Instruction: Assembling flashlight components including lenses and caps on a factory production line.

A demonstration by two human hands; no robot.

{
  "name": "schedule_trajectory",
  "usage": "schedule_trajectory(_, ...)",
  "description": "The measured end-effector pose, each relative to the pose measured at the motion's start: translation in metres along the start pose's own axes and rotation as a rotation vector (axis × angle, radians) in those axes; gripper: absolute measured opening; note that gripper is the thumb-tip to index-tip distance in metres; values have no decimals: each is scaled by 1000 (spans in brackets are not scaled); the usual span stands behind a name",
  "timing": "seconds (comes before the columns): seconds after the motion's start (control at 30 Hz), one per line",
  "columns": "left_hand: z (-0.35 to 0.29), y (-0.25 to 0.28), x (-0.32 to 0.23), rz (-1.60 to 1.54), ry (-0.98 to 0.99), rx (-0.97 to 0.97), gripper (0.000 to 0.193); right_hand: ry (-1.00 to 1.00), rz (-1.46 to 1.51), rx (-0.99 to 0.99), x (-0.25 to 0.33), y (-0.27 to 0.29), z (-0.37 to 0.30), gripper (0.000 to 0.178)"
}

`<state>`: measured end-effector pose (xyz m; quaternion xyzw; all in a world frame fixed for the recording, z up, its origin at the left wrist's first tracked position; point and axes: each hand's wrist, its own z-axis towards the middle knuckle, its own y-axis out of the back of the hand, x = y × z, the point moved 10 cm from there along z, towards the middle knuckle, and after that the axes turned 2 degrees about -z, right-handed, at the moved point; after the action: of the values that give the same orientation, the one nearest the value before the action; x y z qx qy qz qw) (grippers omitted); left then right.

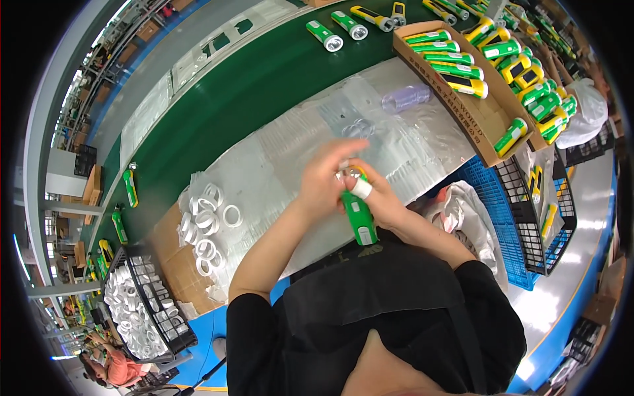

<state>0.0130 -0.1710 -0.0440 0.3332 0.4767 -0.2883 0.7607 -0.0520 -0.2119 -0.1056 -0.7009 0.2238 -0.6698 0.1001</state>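
Note:
Above the table's near edge, a green flashlight [360,218] hangs tilted, its tail toward my body and its clear head between my hands. My right hand [381,202] is closed around the head end; a white band circles one of its digits. Against the head's other side is my left hand [319,177], smeared by motion, with a finger stretched across above the head. Its exact hold cannot be made out. Under my hands lies a plastic-covered work sheet [264,163]. Loose white rings [207,221] lie in a group on its left end.
At the right, a cardboard box [485,146] holds rows of green and yellow flashlights. A purple plastic roll [406,98] lies beside it. More flashlights [324,35] rest on the green belt [238,92]. A black basket [173,333] of white rings stands lower left, blue crates [492,224] lower right.

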Motion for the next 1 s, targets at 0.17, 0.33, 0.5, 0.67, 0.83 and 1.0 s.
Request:
schedule_trajectory(0.17,33,16,66,497,-115,-209,60,62,35,-39,18,12,-8,41)
schedule_trajectory(0.33,40,3,86,696,-103,-108,63,70,-6,-73,22,30,-16,47)
schedule_trajectory(0.5,27,24,46,667,-260,-235,63,100,-25,-60,28,30,-16,52)
schedule_trajectory(0.67,2,49,-66,604,-356,-362,62,87,-74,-61,28,31,-21,61)
schedule_trajectory(0.83,-43,63,-173,684,-485,-378,67,124,-32,108,37,-2,-16,51)
schedule_trajectory(1.0,-69,74,-187,639,-623,-406,70,123,20,226,34,-25,-8,54)
